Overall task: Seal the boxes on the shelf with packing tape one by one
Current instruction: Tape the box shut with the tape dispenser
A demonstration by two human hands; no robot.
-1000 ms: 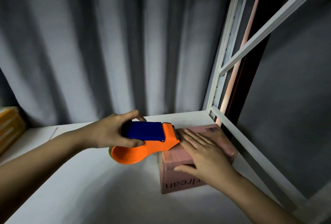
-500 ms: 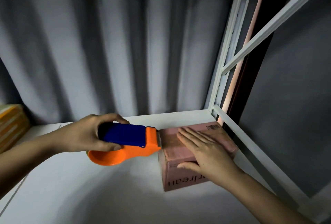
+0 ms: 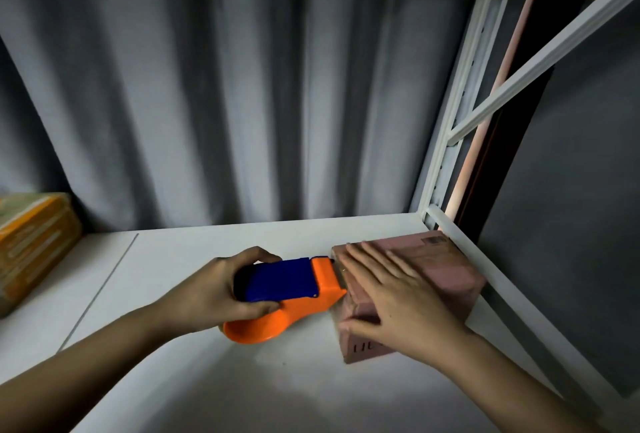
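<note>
White shelf (image 3: pixel 194 380): pink box (image 3: pixel 446 273) with barcode; right hand (image 3: pixel 398 297) lies flat on it; left hand (image 3: pixel 211 294) grasps orange-blue tape dispenser (image 3: pixel 287 297) touching its left edge.

pink cardboard box (image 3: pixel 446 271) sits flat at right end of white shelf (image 3: pixel 214 245), against the frame rail, flaps down, barcode label on far top corner, dark print on front face. orange tape dispenser (image 3: pixel 294 297) with blue handle lies level just left of box, its front edge touching the box's left top edge.
</note>
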